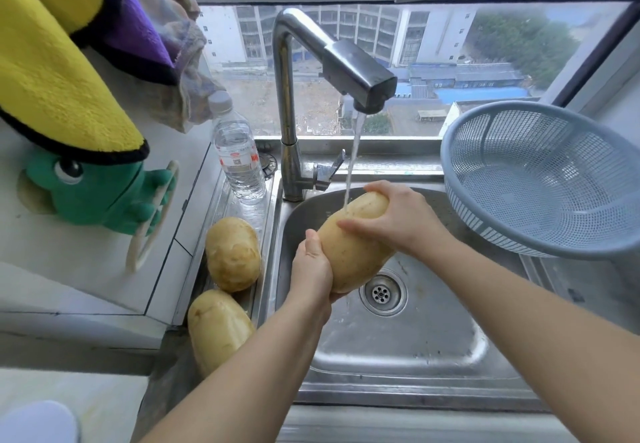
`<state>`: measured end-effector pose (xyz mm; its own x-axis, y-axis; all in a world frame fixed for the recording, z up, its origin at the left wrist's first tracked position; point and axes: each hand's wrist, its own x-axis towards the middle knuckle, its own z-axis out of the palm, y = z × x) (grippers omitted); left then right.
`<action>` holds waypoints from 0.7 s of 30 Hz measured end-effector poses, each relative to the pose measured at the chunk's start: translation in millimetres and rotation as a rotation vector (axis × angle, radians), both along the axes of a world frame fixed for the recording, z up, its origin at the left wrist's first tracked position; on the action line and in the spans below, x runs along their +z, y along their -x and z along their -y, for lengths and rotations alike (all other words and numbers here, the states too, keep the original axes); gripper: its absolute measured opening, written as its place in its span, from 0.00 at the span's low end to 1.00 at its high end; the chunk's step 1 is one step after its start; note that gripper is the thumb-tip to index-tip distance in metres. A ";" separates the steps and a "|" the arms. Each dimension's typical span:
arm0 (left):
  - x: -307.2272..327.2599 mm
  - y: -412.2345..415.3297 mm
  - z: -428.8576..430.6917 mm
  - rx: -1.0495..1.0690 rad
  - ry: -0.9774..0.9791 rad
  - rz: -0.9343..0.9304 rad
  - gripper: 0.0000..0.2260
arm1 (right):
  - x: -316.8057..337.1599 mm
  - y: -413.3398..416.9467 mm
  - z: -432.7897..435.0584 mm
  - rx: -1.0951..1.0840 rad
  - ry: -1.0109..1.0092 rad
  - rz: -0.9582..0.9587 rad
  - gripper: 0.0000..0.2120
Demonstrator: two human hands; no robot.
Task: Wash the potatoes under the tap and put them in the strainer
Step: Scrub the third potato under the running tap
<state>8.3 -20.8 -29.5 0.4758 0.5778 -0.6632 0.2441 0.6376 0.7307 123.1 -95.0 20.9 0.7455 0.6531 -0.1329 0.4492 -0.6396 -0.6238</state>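
Note:
A large yellow potato [349, 252] is held over the steel sink [415, 338], with the tap's [346, 65] running water landing on its upper end. My left hand [311, 269] grips its lower end from the left. My right hand [394, 217] wraps over its upper end. Two more potatoes lie on the sink's left ledge, one farther back [232, 254] and one nearer [218, 328]. The blue-grey plastic strainer [540, 176] sits tilted at the sink's right rim with nothing in it.
A clear water bottle [239, 155] stands left of the tap base. A green frog-shaped holder [100, 190] and yellow and purple cloths [69, 62] hang at the left. The drain [382, 292] lies under the held potato. A window runs behind the sink.

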 end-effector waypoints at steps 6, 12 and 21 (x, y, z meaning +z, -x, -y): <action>0.1 -4.0 -2.3 -0.041 -0.348 0.027 0.18 | -19.2 -5.0 6.7 -0.391 -0.358 -0.339 0.11; 3.8 2.1 -11.1 -0.119 -0.020 0.171 0.19 | -18.9 -3.3 11.4 -0.478 -0.424 -0.368 0.15; 11.7 7.2 -3.0 -0.226 -0.644 0.028 0.29 | -12.4 1.4 6.7 -0.225 0.010 -0.269 0.41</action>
<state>1.1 -17.8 -17.8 0.6428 0.7377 -0.2065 0.2958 0.0096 0.9552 121.7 -101.7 8.6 0.8082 0.4739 -0.3496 0.1166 -0.7106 -0.6938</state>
